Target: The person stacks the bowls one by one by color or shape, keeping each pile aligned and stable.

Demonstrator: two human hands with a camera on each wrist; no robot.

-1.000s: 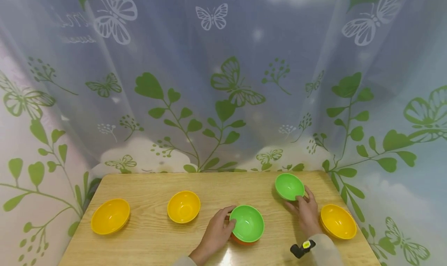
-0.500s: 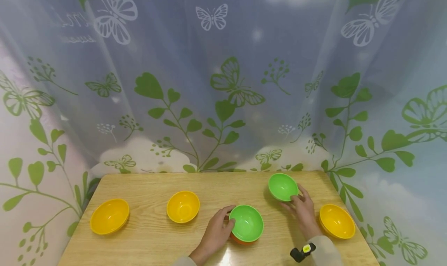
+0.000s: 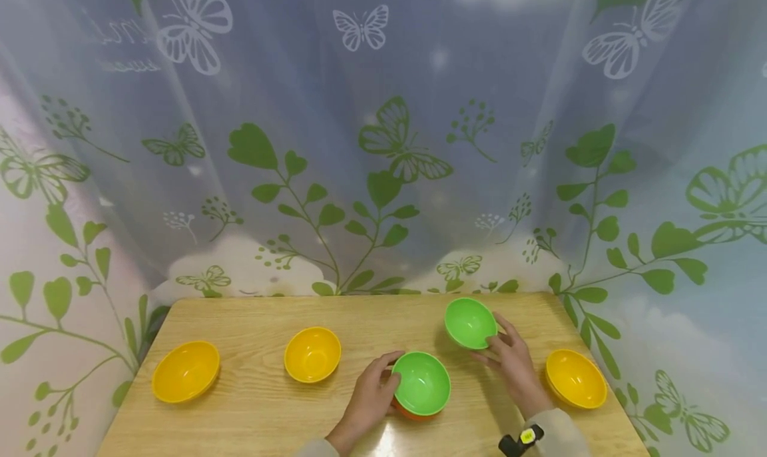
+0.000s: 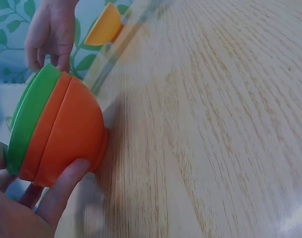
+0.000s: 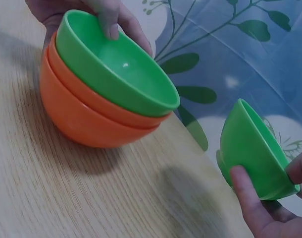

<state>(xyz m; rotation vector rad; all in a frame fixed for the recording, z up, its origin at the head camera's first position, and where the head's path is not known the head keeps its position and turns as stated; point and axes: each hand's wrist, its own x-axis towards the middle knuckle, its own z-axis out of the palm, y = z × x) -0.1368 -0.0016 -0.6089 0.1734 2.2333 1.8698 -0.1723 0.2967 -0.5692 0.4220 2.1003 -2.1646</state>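
Note:
In the head view a green bowl (image 3: 422,385) sits nested on top of two orange bowls (image 5: 94,124) at the middle of the table. My left hand (image 3: 370,394) grips this stack from its left side, thumb at the green rim and fingers against the orange wall. A second green bowl (image 3: 470,324) is held up to the right and behind the stack. My right hand (image 3: 512,364) pinches its near right rim between thumb and fingers. In the right wrist view this bowl (image 5: 252,151) is tilted, with a shadow on the table below it.
Yellow bowls stand at the left (image 3: 186,372), left of centre (image 3: 313,355) and at the right (image 3: 576,379) of the wooden table (image 3: 252,417). Behind the table's far edge hangs a curtain (image 3: 299,110) printed with butterflies and leaves.
My right hand has carried its green bowl leftward, closer to the stack. My left hand keeps its grip on the stack, which stays in place.

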